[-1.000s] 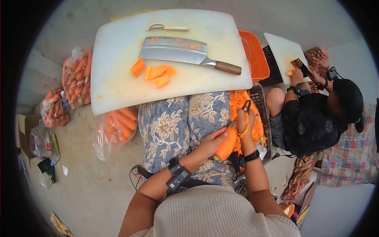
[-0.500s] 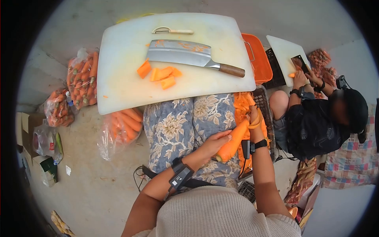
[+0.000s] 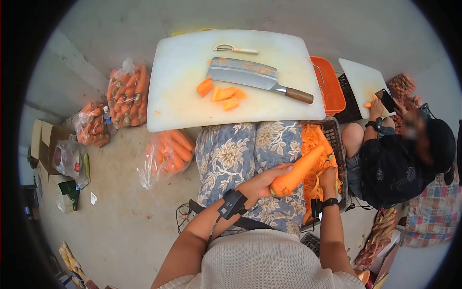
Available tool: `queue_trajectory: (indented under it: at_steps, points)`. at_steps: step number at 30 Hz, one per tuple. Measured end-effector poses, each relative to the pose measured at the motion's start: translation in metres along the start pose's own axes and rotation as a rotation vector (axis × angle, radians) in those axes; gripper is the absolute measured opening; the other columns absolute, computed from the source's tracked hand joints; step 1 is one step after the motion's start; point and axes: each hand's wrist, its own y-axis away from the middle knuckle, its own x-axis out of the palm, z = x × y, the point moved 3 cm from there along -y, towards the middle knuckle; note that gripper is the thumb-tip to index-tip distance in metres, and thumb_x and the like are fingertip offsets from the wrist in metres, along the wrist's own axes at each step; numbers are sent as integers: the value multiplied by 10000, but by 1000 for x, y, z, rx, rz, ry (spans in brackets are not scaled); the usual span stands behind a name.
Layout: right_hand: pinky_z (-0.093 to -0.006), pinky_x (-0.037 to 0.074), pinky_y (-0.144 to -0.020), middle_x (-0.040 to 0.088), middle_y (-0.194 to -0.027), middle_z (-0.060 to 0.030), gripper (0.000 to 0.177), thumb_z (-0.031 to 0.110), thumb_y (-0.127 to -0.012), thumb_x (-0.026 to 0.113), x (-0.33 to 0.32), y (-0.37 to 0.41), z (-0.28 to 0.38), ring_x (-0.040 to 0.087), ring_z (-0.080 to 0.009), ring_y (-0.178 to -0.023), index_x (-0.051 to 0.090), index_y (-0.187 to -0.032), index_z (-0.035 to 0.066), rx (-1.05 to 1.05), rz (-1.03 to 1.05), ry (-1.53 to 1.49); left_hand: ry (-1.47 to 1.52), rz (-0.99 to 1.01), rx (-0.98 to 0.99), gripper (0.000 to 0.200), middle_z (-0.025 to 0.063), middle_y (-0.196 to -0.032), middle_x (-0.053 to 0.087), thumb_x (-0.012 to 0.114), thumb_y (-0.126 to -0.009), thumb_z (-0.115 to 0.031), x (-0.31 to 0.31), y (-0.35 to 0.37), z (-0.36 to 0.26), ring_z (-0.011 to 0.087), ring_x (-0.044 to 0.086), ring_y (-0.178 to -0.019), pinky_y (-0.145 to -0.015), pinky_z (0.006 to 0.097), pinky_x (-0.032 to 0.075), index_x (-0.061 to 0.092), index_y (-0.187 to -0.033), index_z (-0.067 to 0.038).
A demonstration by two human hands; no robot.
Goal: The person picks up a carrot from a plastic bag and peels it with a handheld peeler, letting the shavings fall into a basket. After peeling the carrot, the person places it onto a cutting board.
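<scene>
My left hand [image 3: 270, 181] is closed around the thick lower end of a large, smooth orange carrot [image 3: 299, 169], held above my lap and slanting up to the right. My right hand [image 3: 329, 178] is to the right of the carrot, apart from it, over a dark crate [image 3: 342, 166] of orange peelings [image 3: 315, 137]. Its fingers are curled, and what they hold cannot be made out. Ahead, a white cutting board [image 3: 178, 72] bears a cleaver [image 3: 248, 75], a peeler [image 3: 236, 49] and several carrot chunks [image 3: 225, 93].
Bags of carrots [image 3: 129, 94] stand on the floor at left, with another bag [image 3: 171, 151] beside my knees. An orange bin [image 3: 332, 89] sits right of the board. At right, a co-worker [image 3: 399, 154] holds a knife at another white board [image 3: 361, 79].
My right hand has moved down and away from the carrot, toward the peelings. The strip of peel seen at that hand no longer hangs across it. The view has shifted, moving the board rightward.
</scene>
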Motion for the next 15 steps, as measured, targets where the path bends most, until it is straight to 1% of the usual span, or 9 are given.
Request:
queue_trajectory:
  at_steps: [1,2,4,6,8,9,11,13,15]
  points:
    - [-347,493,-612,490,-922,-204,379,225,-755,605,-18,23,8,559,-285,-712,503,-913,-104,-77,-270,26,-8,4,0,517,172,-1109,531,465,-891,-294,2,0,1,290,583,-964,-720,380,530,310,-1324,-58]
    - [-402,487,-642,500,-932,-227,376,209,-750,590,-26,30,8,564,-337,-769,529,-942,-108,-78,-239,38,-27,-14,35,522,177,-1111,536,461,-889,-312,4,1,2,281,582,-968,-703,371,534,319,-1317,-50]
    - [-404,477,-666,500,-937,-224,353,199,-751,582,-27,26,-4,558,-338,-768,531,-935,-98,-67,-217,-76,-53,-28,65,529,181,-1113,540,457,-886,-330,5,1,2,273,582,-972,-686,363,538,329,-1310,-41]
    - [-406,467,-690,500,-942,-220,330,188,-753,574,-22,18,-14,552,-340,-767,533,-928,-89,-54,-204,-189,76,24,-26,532,193,-1128,542,457,-882,-349,1,-2,0,249,586,-963,-687,351,536,351,-1292,-26]
    - [-330,444,-639,550,-830,-134,242,128,-744,586,-25,14,-16,563,-257,-709,550,-907,-48,-156,-501,-514,84,72,-26,526,195,-1143,536,459,-881,-352,-3,-1,-3,246,587,-962,-705,349,531,361,-1283,-26]
    - [-330,444,-639,550,-830,-134,242,128,-744,586,-35,25,-5,563,-257,-709,550,-907,-48,-154,-510,-518,101,109,-24,521,197,-1158,530,460,-880,-354,-1,0,-4,242,588,-961,-724,347,526,371,-1274,-26]
    - [-293,419,-598,515,-729,-40,216,112,-773,570,-53,53,30,512,-161,-601,533,-934,-27,-256,-395,-993,70,49,-19,495,175,-1139,545,445,-889,-356,2,0,-1,227,596,-936,-759,367,517,396,-1246,-16]
    - [-280,418,-611,501,-743,-26,232,103,-782,565,-68,76,60,502,-135,-636,516,-972,-22,-304,-319,-1175,108,-88,-20,467,147,-1123,554,432,-901,-358,1,-3,6,222,598,-926,-768,396,513,413,-1236,-33]
    - [-268,417,-623,487,-758,-11,252,94,-792,561,-85,108,90,492,-109,-670,498,-1010,-16,-348,-234,-1349,68,-60,-13,466,135,-1119,556,427,-905,-375,-2,-5,9,219,595,-932,-777,407,508,417,-1234,-45]
